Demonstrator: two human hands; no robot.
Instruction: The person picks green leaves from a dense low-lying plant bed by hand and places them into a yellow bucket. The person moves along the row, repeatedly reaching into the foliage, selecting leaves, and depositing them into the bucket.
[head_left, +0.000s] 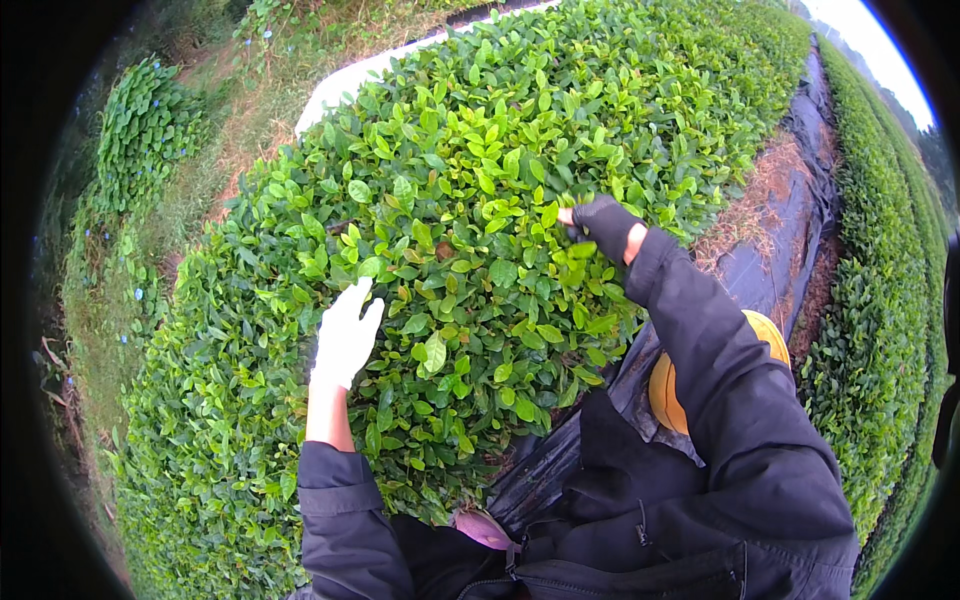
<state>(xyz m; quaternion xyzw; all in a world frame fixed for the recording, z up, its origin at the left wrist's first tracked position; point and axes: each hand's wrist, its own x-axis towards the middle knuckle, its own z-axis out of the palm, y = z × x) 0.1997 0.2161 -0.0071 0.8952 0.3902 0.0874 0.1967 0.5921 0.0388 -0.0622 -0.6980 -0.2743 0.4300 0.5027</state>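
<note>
A broad, dense tea bush (457, 330) with glossy green leaves fills the space before me. My left hand (347, 330), in a white glove, is over its left part with thumb and fingers apart. Its fingertips reach a light green leaf (370, 267), but whether they touch it cannot be told. On the right, my right hand (600, 223) wears a dark glove with bare fingertips. Its fingers are curled among bright young shoots, and blurred tea leaves (576, 251) show beneath them, apparently in its grasp. The hand hides part of what it holds.
Behind my right forearm is a partly hidden round yellow-orange object (667, 394). Black plastic sheeting (757, 262) lines the path beside another hedge row (874, 262). A white edge (345, 90) borders the bush's far left side. Blue-flowered vines (142, 135) grow beyond dry grass.
</note>
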